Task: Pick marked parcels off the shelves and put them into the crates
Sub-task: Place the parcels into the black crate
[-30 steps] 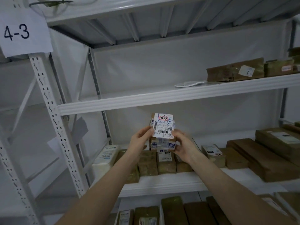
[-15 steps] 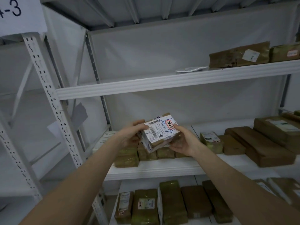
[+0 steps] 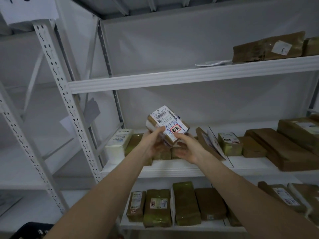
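A small brown parcel (image 3: pixel 166 124) with a white shipping label, blue scribbles and a red-edged sticker is lifted in front of the middle shelf (image 3: pixel 189 170). My left hand (image 3: pixel 152 144) grips its lower left side, thumb on the label. Under its right end, my right hand (image 3: pixel 187 146) holds it with the thumb on its near edge. The parcel is tilted, label facing me. No crate is in view.
More brown and green parcels (image 3: pixel 227 144) line the middle shelf, and others (image 3: pixel 186 202) lie on the lower shelf. A long brown parcel (image 3: pixel 259 48) rests on the upper shelf. A white perforated upright (image 3: pixel 69 107) stands at left. Something dark (image 3: pixel 32 230) sits at the bottom left.
Both hands have turned the parcel round, so its barcode end now points up and away and the red sticker lies near my thumbs. The view has tipped further down.
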{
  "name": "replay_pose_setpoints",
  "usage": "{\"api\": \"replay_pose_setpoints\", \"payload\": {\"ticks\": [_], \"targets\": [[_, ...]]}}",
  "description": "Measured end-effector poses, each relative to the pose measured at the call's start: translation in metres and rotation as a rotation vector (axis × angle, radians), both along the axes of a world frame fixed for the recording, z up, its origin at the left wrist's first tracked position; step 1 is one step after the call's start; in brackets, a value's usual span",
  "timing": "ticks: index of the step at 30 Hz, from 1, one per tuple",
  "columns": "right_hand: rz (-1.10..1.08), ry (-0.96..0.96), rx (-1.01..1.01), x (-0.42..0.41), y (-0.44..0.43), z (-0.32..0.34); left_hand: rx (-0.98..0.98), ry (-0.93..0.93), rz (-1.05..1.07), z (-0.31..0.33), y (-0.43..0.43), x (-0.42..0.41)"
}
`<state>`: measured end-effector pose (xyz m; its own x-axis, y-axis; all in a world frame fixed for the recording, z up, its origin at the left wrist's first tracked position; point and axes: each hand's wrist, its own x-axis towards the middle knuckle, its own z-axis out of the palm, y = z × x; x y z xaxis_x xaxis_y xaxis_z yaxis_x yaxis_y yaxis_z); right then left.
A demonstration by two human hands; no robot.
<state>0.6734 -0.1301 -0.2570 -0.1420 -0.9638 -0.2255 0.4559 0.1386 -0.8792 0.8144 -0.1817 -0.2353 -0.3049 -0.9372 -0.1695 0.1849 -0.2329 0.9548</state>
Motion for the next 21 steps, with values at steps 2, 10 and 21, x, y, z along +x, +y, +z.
{"api": "replay_pose_setpoints", "payload": {"ticks": [2,10,21], "targets": [[-0.066,0.061,-0.033,-0.007,-0.003,-0.004,-0.032,-0.127,0.019,-0.002,-0.001,0.008],[-0.029,0.273,0.006,-0.002,-0.003,-0.02,-0.168,-0.181,0.084,-0.041,0.008,0.021],[0.065,0.342,0.117,0.034,-0.006,-0.057,-0.106,-0.122,0.13,-0.102,0.028,0.057]]}}
